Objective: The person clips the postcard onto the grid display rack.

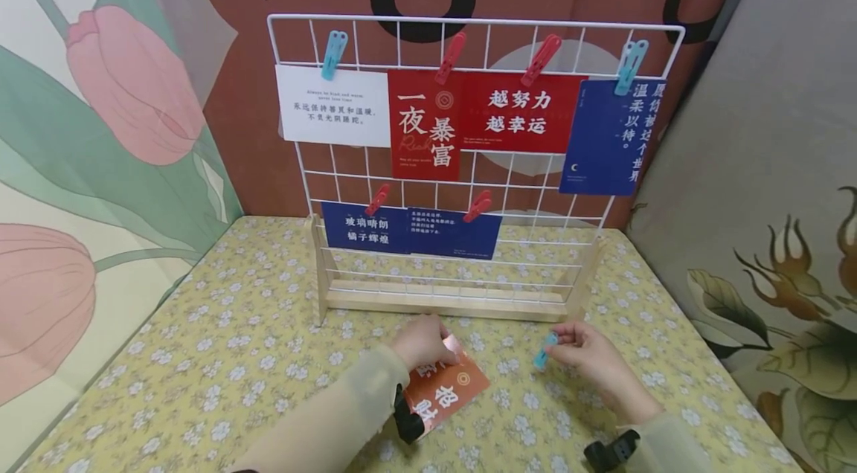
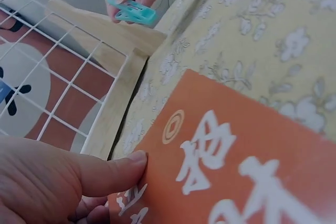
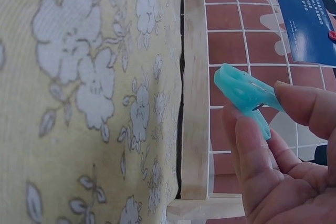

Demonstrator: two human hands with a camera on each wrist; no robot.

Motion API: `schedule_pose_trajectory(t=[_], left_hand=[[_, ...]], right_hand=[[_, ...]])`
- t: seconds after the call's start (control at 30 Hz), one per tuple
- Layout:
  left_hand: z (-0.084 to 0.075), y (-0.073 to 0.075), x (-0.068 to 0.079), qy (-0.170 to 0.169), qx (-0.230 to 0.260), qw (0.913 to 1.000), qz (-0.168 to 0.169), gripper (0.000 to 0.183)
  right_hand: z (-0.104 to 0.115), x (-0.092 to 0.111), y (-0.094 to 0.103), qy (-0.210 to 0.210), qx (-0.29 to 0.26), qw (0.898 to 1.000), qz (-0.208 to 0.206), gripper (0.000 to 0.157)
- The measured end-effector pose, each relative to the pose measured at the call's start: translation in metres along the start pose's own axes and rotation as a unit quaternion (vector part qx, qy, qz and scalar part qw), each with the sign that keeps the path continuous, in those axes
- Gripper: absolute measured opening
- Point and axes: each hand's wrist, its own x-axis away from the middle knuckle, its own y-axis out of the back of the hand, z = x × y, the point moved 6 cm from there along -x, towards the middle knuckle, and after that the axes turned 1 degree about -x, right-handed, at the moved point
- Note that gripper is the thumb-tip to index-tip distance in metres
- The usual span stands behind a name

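In the head view my left hand [image 1: 423, 343] pinches an orange card [image 1: 462, 387] with white characters by its edge, low over the table in front of the rack. The left wrist view shows the thumb lying on the card's face [image 2: 173, 171]. To the right, my right hand [image 1: 589, 358] holds a light blue clothespin [image 1: 545, 351]. Up close in the right wrist view, thumb and fingers pinch the clothespin's [image 3: 244, 90] handle ends. Behind both hands stands a white wire grid rack [image 1: 428, 194], apart from them, with cards clipped on it.
A white card [image 1: 335, 127], red cards [image 1: 515, 112] and blue cards [image 1: 602, 146] hang on the grid under blue and red clothespins [image 1: 542, 60]. The rack's wooden base [image 1: 442, 303] stands on a floral tablecloth [image 1: 221, 354]. Patterned curtains [image 1: 770, 161] enclose the table.
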Motion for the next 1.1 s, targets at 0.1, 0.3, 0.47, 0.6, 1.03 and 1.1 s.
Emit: schedule_pose_trajectory(t=[0.1,0.3,0.47,0.6,1.03,1.1], left_hand=[[0.0,0.001,-0.003,-0.017,0.006,0.9998,-0.002,0.034],[-0.007,0.016,-0.002,-0.039,0.088,0.9952,0.019,0.02],[-0.018,0.031,0.002,-0.046,0.166,0.9843,0.036,0.01],[-0.025,0.037,0.002,-0.06,0.197,0.978,0.036,0.011],[-0.055,0.049,-0.002,-0.098,0.279,0.9553,0.007,0.012],[-0.058,0.05,-0.003,-0.096,0.288,0.9528,-0.003,0.011]], right_hand=[[0.002,0.002,0.001,0.004,-0.007,1.0,-0.001,0.049],[0.006,0.002,0.005,0.013,-0.031,0.999,0.003,0.052],[0.013,0.001,0.012,0.03,-0.037,0.999,-0.003,0.052],[0.021,0.001,0.019,0.05,-0.048,0.997,-0.014,0.052],[0.054,0.0,0.046,0.104,-0.038,0.993,-0.04,0.049],[0.058,0.0,0.049,0.109,-0.034,0.993,-0.042,0.046]])
